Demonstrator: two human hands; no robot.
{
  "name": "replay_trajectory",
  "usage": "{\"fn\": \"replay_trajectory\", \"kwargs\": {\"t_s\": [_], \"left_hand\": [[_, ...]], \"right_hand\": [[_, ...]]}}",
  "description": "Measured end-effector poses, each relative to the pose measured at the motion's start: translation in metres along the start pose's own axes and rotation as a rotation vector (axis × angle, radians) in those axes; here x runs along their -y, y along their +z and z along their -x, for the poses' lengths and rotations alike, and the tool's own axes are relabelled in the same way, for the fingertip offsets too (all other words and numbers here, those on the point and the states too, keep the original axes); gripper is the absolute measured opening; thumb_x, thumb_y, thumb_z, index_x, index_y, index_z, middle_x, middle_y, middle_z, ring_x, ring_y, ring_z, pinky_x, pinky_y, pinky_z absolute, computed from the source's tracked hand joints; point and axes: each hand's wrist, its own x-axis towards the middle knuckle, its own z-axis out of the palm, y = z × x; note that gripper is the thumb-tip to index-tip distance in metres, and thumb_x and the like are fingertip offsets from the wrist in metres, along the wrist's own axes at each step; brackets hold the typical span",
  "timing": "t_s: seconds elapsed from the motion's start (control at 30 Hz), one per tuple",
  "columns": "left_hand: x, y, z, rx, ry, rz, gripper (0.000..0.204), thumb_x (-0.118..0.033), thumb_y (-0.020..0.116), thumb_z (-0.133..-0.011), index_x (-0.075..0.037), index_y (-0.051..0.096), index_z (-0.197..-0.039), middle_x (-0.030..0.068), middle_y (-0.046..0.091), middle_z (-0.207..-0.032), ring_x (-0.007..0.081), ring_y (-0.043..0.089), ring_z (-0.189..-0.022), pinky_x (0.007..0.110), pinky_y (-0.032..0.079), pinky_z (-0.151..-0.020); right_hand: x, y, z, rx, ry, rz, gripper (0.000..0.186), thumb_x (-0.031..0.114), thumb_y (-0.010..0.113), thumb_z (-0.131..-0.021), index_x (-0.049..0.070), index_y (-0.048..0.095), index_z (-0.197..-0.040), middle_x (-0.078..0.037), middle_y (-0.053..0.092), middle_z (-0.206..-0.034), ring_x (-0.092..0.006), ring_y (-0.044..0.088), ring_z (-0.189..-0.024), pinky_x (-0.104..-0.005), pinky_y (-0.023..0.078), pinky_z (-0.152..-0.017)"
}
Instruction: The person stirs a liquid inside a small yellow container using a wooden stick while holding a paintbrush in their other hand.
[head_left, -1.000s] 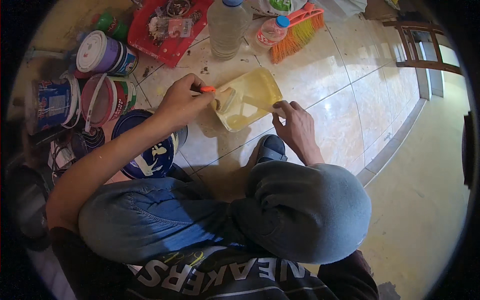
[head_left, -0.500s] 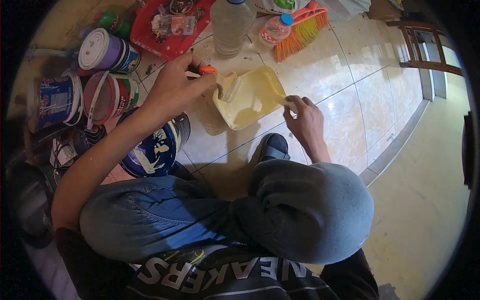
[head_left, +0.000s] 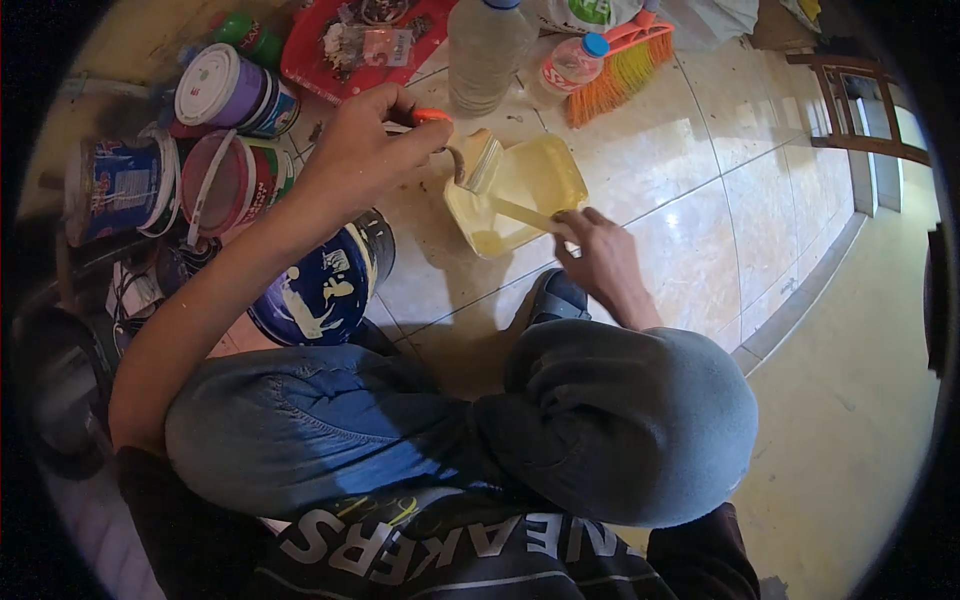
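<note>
My left hand (head_left: 385, 135) is above the left side of a shallow, translucent yellow tray (head_left: 570, 180). Its fingers pinch an orange-ended tool (head_left: 432, 116), whose kind I cannot make out. Just below is a paintbrush (head_left: 484, 165) with a tan wooden part and a metal band, over the tray's left edge; whether it joins the orange piece is unclear. From the right, my right hand (head_left: 600, 255) grips a flat, pale yellow strip (head_left: 528, 215). The strip's far end reaches across the tray toward the brush. Yellowish liquid seems to lie in the tray.
Paint tubs (head_left: 232, 185) and a blue paint-smeared bucket (head_left: 318, 285) crowd the left. Beyond the tray are a red dustpan (head_left: 310, 60), a large clear bottle (head_left: 480, 65), a blue-capped bottle (head_left: 572, 68) and an orange-yellow broom (head_left: 620, 80). My sandalled foot (head_left: 556, 298) is close to the tray.
My right hand has moved the strip inward from the tray's right edge, so it now lies across the tray toward the brush. My left hand is slightly higher. The whole view has shifted slightly.
</note>
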Motion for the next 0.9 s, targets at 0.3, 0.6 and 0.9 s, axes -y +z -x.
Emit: {"fn": "replay_trajectory", "kwargs": {"t_s": [0.3, 0.6, 0.9], "left_hand": [[-0.002, 0.005, 0.003, -0.074, 0.073, 0.082, 0.046, -0.036, 0.077, -0.092, 0.006, 0.068, -0.111, 0.0129, 0.073, -0.098, 0.0169, 0.072, -0.083, 0.032, 0.055, -0.071], [-0.016, -0.002, 0.007, -0.042, -0.004, 0.052, 0.033, -0.027, 0.076, -0.101, 0.001, 0.068, -0.116, 0.0097, 0.069, -0.110, 0.0161, 0.071, -0.102, 0.030, 0.063, -0.091], [-0.014, -0.004, 0.009, -0.109, 0.095, 0.094, 0.047, -0.035, 0.078, -0.092, 0.007, 0.070, -0.109, 0.0134, 0.074, -0.097, 0.0171, 0.074, -0.086, 0.031, 0.057, -0.075]], "right_hand": [[0.004, -0.002, -0.004, -0.013, 0.035, -0.015, 0.027, 0.020, 0.075, -0.087, 0.013, 0.074, -0.113, -0.015, 0.074, -0.096, -0.0376, 0.074, -0.086, -0.0478, 0.061, -0.077], [0.009, 0.002, -0.009, -0.033, 0.013, 0.018, 0.024, 0.023, 0.074, -0.090, 0.013, 0.075, -0.112, -0.015, 0.075, -0.101, -0.0364, 0.074, -0.086, -0.0484, 0.060, -0.075], [0.009, 0.004, -0.011, -0.021, -0.029, -0.020, 0.023, 0.022, 0.075, -0.089, 0.015, 0.074, -0.111, -0.013, 0.075, -0.102, -0.0359, 0.074, -0.089, -0.0476, 0.061, -0.077]]}}
